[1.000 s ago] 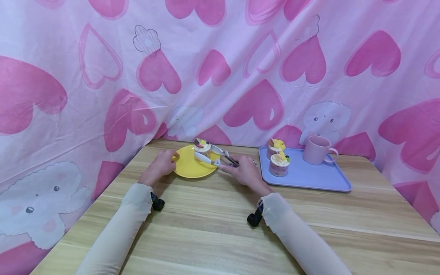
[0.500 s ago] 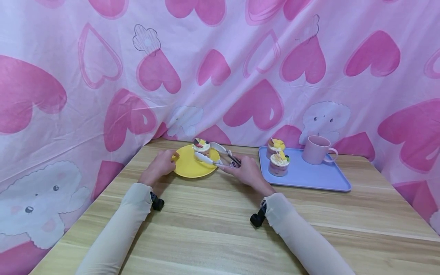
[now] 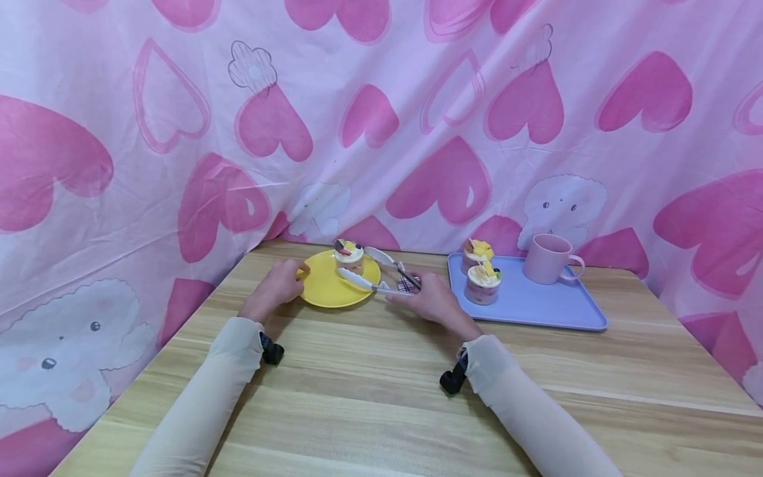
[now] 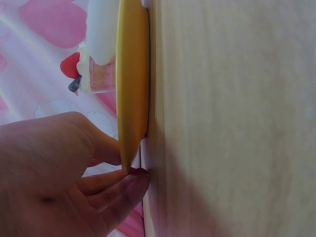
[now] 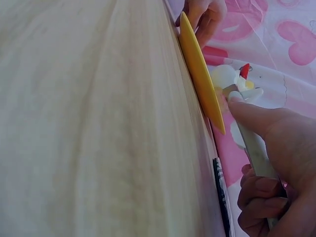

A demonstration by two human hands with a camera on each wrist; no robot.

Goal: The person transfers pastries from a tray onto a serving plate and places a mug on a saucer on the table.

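Note:
On the yellow plate [image 3: 324, 285] stands a dessert cup [image 3: 349, 258] topped with cream and fruit. My left hand [image 3: 273, 289] pinches the plate's left rim; the left wrist view has the thumb above it and fingers [image 4: 123, 197] beneath. To the right, my right hand [image 3: 438, 299] grips metal tongs [image 3: 356, 279] with pale tips. The tongs' arms are spread, one tip in front of the cup and the other at its right, apparently apart from it. In the right wrist view the thumb lies along one arm of the tongs [image 5: 257, 157].
A blue tray [image 3: 536, 311] at the right bears two more dessert cups, the nearer one [image 3: 483, 285] in front, and a pink mug [image 3: 547, 258]. A small checkered item [image 3: 408, 285] lies beneath the right hand. A heart-patterned curtain [image 3: 438, 179] hangs behind the wooden table [image 3: 357, 397].
The tongs' arms have spread apart around the dessert cup, and my right hand has shifted slightly right. The cup stays on the plate. My left hand keeps its hold on the rim.

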